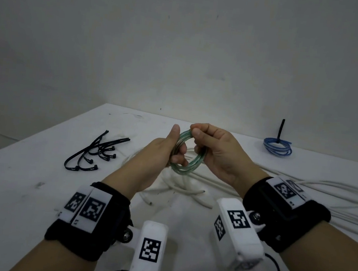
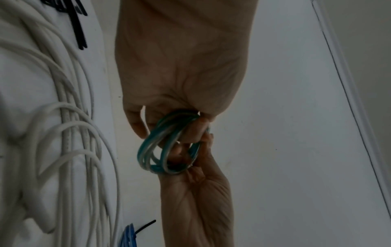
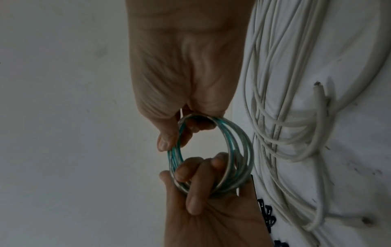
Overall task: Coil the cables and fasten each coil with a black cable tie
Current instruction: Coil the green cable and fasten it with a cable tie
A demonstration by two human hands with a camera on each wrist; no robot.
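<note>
Green cable coil (image 1: 185, 152): held above the table (image 1: 25, 181), apparently so its loops stay gathered for tying. Left hand (image 1: 167, 149): fingers curled through the coil, gripping it. Right hand (image 1: 213, 149): pinches its top. Black cable ties (image 1: 97, 151): loose, left. Blue coil (image 1: 278, 148): already tied.

Black wristbands (image 1: 89, 221), white coded camera blocks (image 1: 149, 251)

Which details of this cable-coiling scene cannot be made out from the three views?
- Green coil's free end: hidden by both hands in every view.
- Blue coil's tie head: too small in the head view.
- White cables' full length: cut off by the right edge of the head view.
- Cable ties' count: overlapping in the head view.
</note>
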